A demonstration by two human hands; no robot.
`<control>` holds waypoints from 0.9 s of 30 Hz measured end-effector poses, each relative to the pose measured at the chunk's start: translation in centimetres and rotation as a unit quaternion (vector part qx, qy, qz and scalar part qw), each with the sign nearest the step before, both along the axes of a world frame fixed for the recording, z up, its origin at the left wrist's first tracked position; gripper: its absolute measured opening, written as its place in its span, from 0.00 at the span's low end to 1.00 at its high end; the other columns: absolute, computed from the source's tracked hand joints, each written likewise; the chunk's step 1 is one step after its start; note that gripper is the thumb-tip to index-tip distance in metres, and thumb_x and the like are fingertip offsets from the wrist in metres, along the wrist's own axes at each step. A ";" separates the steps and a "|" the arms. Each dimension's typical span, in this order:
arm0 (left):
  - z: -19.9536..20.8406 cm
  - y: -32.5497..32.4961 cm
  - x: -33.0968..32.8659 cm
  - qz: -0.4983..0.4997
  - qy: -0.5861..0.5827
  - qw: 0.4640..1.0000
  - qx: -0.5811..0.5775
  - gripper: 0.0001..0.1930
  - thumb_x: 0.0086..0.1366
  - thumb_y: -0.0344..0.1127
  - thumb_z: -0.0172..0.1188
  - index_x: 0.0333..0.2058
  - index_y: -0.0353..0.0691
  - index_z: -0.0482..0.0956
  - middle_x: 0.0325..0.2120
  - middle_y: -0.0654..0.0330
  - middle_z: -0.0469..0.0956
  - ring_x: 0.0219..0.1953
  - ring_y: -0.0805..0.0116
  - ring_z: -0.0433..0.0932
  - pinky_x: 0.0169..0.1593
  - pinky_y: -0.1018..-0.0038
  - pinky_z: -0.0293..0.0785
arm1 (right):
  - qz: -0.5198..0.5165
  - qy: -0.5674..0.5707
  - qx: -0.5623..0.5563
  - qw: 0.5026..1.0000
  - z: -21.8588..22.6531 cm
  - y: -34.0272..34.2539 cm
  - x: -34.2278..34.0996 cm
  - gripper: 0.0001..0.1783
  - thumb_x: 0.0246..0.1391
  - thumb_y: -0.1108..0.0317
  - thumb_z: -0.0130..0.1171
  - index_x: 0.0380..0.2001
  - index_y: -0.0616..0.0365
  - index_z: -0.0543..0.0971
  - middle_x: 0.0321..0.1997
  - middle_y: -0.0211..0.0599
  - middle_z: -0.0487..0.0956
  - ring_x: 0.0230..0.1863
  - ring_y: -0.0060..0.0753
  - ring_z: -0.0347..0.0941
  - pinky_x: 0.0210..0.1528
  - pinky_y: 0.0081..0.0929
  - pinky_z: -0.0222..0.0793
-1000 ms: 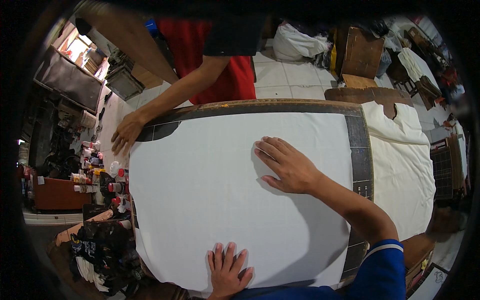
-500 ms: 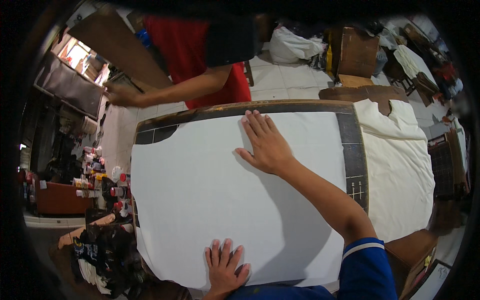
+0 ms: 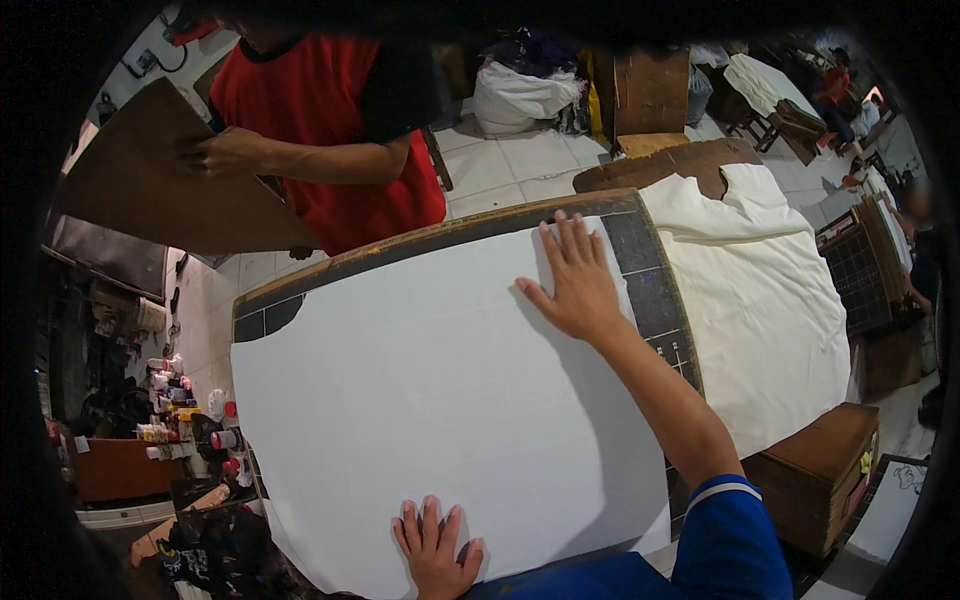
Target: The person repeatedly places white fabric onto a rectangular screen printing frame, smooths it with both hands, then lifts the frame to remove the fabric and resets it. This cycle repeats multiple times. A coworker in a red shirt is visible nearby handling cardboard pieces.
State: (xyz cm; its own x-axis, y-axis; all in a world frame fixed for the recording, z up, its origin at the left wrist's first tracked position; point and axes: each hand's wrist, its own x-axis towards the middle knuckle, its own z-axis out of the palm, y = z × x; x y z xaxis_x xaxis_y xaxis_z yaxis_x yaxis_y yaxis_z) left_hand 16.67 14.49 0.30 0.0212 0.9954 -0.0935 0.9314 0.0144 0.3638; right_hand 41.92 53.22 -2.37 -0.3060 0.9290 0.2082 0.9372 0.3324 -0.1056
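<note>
A white cloth piece (image 3: 430,380) lies spread over a dark board (image 3: 640,245) with pale grid lines and a worn wooden rim. The cloth's upper left corner is cut in a curve, where the dark surface shows. Near the cloth's far right corner my right hand (image 3: 583,295) rests flat, fingers spread toward the far edge. My left hand (image 3: 437,550) lies palm down on the cloth close to the near edge, its fingers apart. Neither hand holds anything.
Across the board stands a person in a red and black shirt (image 3: 320,100), holding a large brown panel (image 3: 160,180). Cream cloth pieces (image 3: 760,300) lie to the right. Several bottles (image 3: 170,425) stand at the left, and a brown box (image 3: 815,480) is at lower right.
My right hand has slid rightward over the cloth toward its far right corner. The other person has brought the brown panel lower and closer. My view has shifted and tilted.
</note>
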 end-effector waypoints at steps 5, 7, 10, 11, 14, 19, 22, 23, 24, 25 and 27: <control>0.2 0.0 0.1 -0.005 -0.004 1.000 0.010 0.31 0.66 0.48 0.63 0.63 0.37 0.77 0.74 0.41 0.60 0.78 0.32 0.48 0.75 0.32 0.37 | -0.045 0.039 0.028 0.998 -0.6 1.7 1.4 0.48 0.69 0.31 0.45 0.77 0.58 0.62 0.82 0.62 0.52 0.83 0.67 0.41 0.82 0.60 0.34; 0.2 0.0 0.2 -0.005 0.006 1.000 0.013 0.31 0.66 0.47 0.63 0.64 0.38 0.77 0.74 0.42 0.60 0.78 0.32 0.48 0.75 0.33 0.37 | -0.084 0.047 0.046 0.994 -1.0 1.4 0.7 0.47 0.68 0.32 0.46 0.77 0.56 0.62 0.82 0.63 0.52 0.83 0.69 0.41 0.81 0.64 0.34; 0.3 0.0 0.3 0.003 0.009 1.000 0.027 0.31 0.66 0.49 0.63 0.64 0.43 0.77 0.73 0.45 0.62 0.77 0.34 0.50 0.74 0.34 0.39 | -0.080 0.052 0.069 0.993 -1.4 0.5 -1.6 0.46 0.67 0.33 0.48 0.77 0.54 0.63 0.82 0.63 0.53 0.83 0.72 0.41 0.80 0.68 0.33; 0.3 0.1 0.4 0.007 0.008 0.999 0.033 0.31 0.66 0.51 0.63 0.65 0.45 0.78 0.73 0.46 0.63 0.77 0.35 0.51 0.74 0.35 0.40 | -0.068 0.053 0.080 0.993 -1.3 0.2 -2.6 0.46 0.67 0.33 0.48 0.77 0.53 0.64 0.82 0.63 0.54 0.83 0.72 0.41 0.80 0.69 0.33; 0.2 0.1 0.4 -0.001 0.001 0.999 0.054 0.30 0.67 0.49 0.62 0.65 0.43 0.77 0.72 0.44 0.63 0.76 0.33 0.52 0.74 0.34 0.41 | -0.018 0.052 0.041 0.998 -0.9 -1.1 -5.8 0.44 0.69 0.34 0.45 0.77 0.51 0.63 0.82 0.59 0.55 0.83 0.64 0.43 0.81 0.66 0.34; -0.1 -0.4 0.3 -0.012 -0.021 0.994 0.104 0.30 0.68 0.48 0.62 0.66 0.42 0.76 0.73 0.44 0.63 0.76 0.33 0.53 0.74 0.34 0.41 | 0.066 0.053 0.022 0.996 0.0 -6.9 -8.1 0.42 0.70 0.35 0.43 0.78 0.48 0.62 0.83 0.56 0.53 0.83 0.60 0.44 0.81 0.63 0.36; -0.2 -0.6 0.1 -0.017 -0.039 0.991 0.125 0.29 0.68 0.49 0.63 0.64 0.42 0.78 0.73 0.47 0.64 0.76 0.37 0.53 0.76 0.37 0.41 | 0.102 0.055 0.019 0.993 -0.7 -13.6 -7.8 0.41 0.70 0.35 0.44 0.78 0.46 0.62 0.83 0.52 0.54 0.83 0.59 0.45 0.82 0.62 0.36; -0.2 -0.6 0.0 -0.019 -0.053 0.990 0.131 0.29 0.67 0.49 0.64 0.63 0.42 0.79 0.73 0.48 0.64 0.77 0.38 0.53 0.76 0.38 0.40 | 0.110 0.059 0.012 0.992 -1.0 -15.9 -7.1 0.41 0.70 0.35 0.45 0.77 0.45 0.62 0.83 0.51 0.54 0.83 0.59 0.45 0.82 0.62 0.36; -0.3 -1.0 -0.3 -0.013 -0.068 0.990 0.120 0.29 0.67 0.48 0.65 0.63 0.42 0.79 0.72 0.48 0.65 0.77 0.39 0.53 0.77 0.39 0.40 | 0.124 0.067 0.009 0.990 -1.3 -17.7 -6.2 0.41 0.70 0.35 0.45 0.77 0.45 0.63 0.83 0.50 0.54 0.84 0.59 0.45 0.82 0.61 0.37; -0.4 -1.4 -0.7 -0.023 -0.095 0.982 0.161 0.25 0.67 0.43 0.66 0.60 0.40 0.81 0.69 0.50 0.71 0.75 0.42 0.58 0.77 0.42 0.45 | 0.110 0.051 0.021 0.992 -1.5 -18.8 -4.6 0.40 0.69 0.36 0.48 0.77 0.44 0.64 0.83 0.48 0.55 0.84 0.58 0.45 0.82 0.60 0.37; -0.6 -2.3 -2.1 -0.029 -0.199 0.965 0.170 0.22 0.67 0.37 0.66 0.59 0.38 0.81 0.64 0.50 0.76 0.72 0.42 0.64 0.75 0.47 0.54 | 0.033 0.056 0.016 0.998 -1.3 -19.4 -0.6 0.38 0.70 0.40 0.51 0.76 0.46 0.65 0.82 0.50 0.56 0.83 0.58 0.47 0.82 0.61 0.40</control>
